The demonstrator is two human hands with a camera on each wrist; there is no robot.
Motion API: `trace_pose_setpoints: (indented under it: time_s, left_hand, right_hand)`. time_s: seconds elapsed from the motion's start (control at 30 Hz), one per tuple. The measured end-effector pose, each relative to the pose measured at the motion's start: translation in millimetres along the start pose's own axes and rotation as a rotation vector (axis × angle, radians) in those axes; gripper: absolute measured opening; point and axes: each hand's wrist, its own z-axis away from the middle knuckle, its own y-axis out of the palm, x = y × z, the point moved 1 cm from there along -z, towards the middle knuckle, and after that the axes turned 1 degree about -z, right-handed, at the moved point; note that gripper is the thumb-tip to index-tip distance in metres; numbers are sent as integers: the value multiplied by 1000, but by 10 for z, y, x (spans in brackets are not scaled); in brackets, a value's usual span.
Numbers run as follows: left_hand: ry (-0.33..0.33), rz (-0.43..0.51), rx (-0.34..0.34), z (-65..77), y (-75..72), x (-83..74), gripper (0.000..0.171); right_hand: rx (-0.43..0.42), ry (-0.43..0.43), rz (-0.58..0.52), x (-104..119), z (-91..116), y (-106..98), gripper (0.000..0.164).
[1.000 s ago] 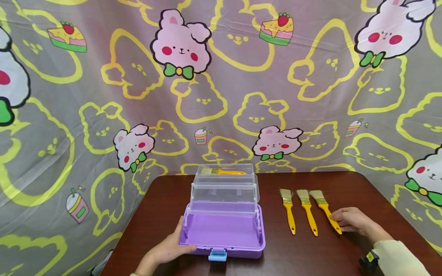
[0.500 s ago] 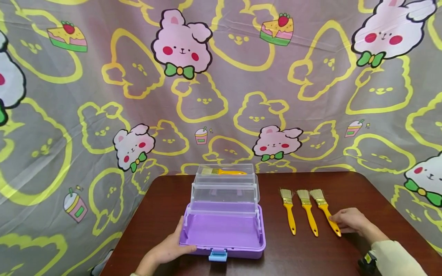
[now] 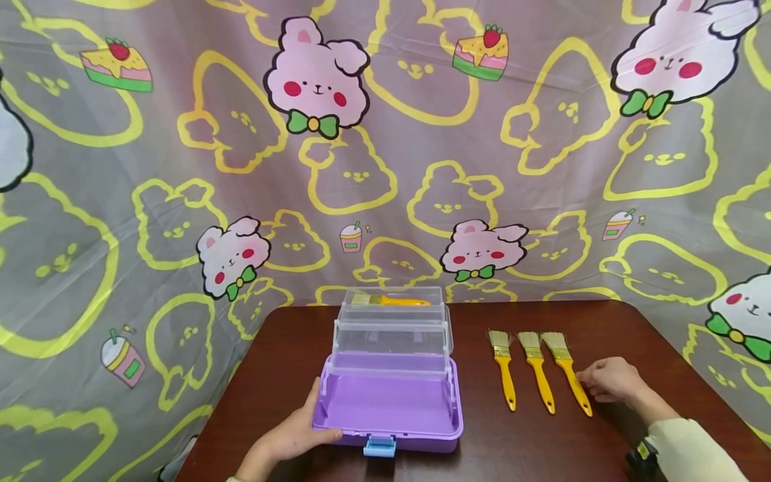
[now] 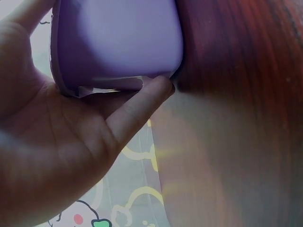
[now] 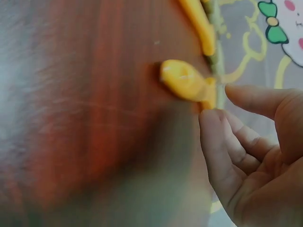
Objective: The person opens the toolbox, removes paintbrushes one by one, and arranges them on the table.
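My left hand holds the near left corner of a purple toolbox, its thumb along the front wall and fingers at the left side. In the left wrist view that hand lies against the purple wall. The box stands open, its clear tiered trays spread above the base. A yellow-handled paintbrush lies in the top tray. My right hand is beside the handle of the rightmost paintbrush; in the right wrist view thumb and forefinger stand apart near the handle end.
Two more paintbrushes, one on the left and one in the middle, lie on the dark wooden table, bristles away from me. A blue latch sticks out at the box front. A cartoon-printed curtain hangs behind the table.
The rightmost brush's handle end has swung slightly left, and the brush lies straighter. My right fingers have come away a little from its handle. The left hand and toolbox have not moved.
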Motion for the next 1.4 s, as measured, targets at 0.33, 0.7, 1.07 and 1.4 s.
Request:
trace_pose_setpoints:
  time_s: [0.33,0.7,1.07,1.4]
  left_hand:
    - [24,-2,-2,-27,13,-12,111]
    - [42,42,-1,-35,11,-17,112]
    - [-27,-38,-24,-65,-23,-31,117]
    - [-29,-76,-42,-85,-31,0,117]
  right_hand:
    - [-157,-232,223,679,-17,33,28]
    - [-187,-473,171,1646,-189,479,27]
    - [-113,-622,143,2367,-369,1014,32]
    - [46,-728,206,2602,-619,1351,42]
